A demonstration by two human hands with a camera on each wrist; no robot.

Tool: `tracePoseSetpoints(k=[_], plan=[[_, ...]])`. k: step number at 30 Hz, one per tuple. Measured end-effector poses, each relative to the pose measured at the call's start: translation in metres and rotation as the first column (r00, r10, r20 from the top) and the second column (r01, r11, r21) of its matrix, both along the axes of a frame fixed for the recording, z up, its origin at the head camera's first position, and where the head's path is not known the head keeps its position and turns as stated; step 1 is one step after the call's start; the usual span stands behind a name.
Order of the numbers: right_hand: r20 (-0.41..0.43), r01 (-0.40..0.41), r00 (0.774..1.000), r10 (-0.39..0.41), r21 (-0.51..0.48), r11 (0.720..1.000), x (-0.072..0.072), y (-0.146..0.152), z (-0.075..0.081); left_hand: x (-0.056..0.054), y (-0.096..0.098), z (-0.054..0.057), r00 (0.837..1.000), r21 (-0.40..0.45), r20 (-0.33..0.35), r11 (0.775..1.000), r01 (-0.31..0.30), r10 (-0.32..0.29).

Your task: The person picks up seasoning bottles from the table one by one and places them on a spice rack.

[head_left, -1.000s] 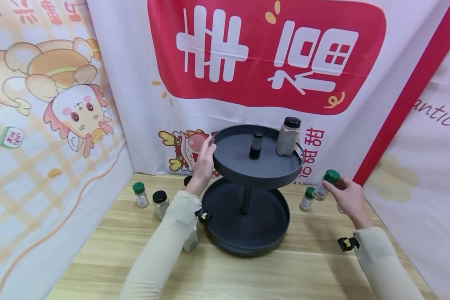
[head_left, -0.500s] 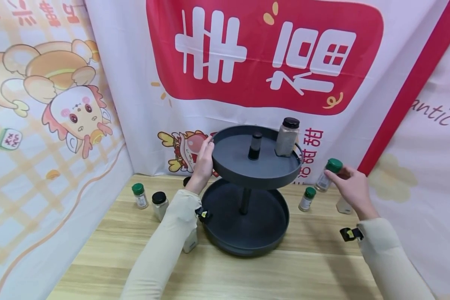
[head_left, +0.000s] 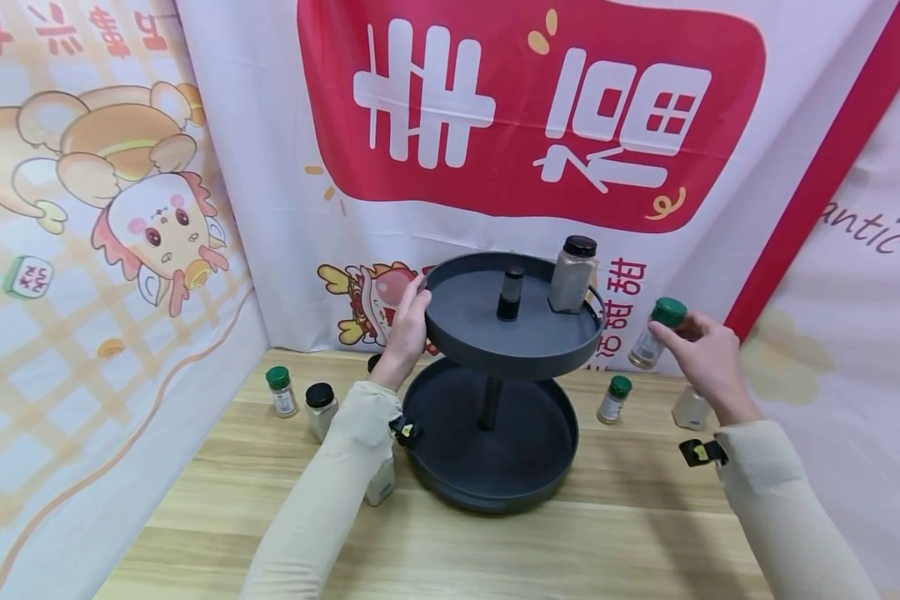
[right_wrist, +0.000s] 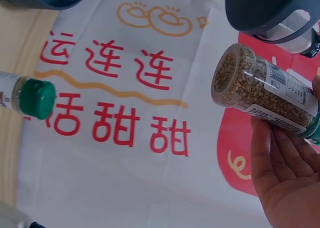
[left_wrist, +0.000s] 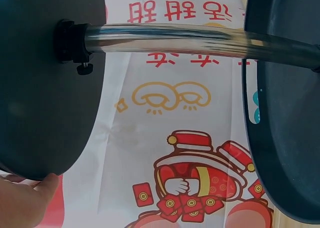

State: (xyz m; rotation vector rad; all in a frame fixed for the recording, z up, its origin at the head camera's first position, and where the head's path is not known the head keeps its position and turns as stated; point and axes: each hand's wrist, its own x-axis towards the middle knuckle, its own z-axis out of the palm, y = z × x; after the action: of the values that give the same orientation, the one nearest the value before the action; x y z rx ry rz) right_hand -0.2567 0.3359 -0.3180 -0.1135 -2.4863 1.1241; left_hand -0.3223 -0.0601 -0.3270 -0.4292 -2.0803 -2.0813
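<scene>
In the head view my left hand (head_left: 407, 332) grips the left rim of a dark grey two-tier tray (head_left: 461, 312). The left wrist view shows the thumb (left_wrist: 49, 184) against the upper tier's underside. My right hand (head_left: 708, 358) holds a green-capped spice jar (head_left: 648, 346) in the air, right of the upper tier. Small tan grains fill this jar (right_wrist: 262, 85) in the right wrist view; it tilts with its base toward the tray. A larger black-capped jar (head_left: 572, 279) stands on the upper tier's right side. The lower tier (head_left: 450, 450) holds nothing visible.
Right of the tray, another green-capped jar (head_left: 612, 404) and a pale jar (head_left: 692, 410) stand on the wooden table (head_left: 570, 550). To the left are a green-capped jar (head_left: 282, 396), a black-capped jar (head_left: 320, 417) and jars partly behind my left arm. Printed cloth (head_left: 285, 250) walls the table.
My right hand has lifted the green-capped jar upward from near the other green-capped jar, uncovering the pale jar behind. My left hand stays on the rim.
</scene>
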Motion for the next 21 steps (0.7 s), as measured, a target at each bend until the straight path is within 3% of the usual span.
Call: tracePoseSetpoints(k=[15,21], plan=[[-0.091,-0.007,0.996,0.002,-0.05,0.999,0.0,-0.021,0.024,0.006,0.001,0.0,0.999,-0.067,-0.012,0.997,-0.036,0.036],[-0.113,0.001,0.994,-0.006,-0.044,0.999,0.0,-0.027,0.032,0.008,0.001,-0.002,0.999,-0.061,-0.031,0.998,-0.022,0.02]])
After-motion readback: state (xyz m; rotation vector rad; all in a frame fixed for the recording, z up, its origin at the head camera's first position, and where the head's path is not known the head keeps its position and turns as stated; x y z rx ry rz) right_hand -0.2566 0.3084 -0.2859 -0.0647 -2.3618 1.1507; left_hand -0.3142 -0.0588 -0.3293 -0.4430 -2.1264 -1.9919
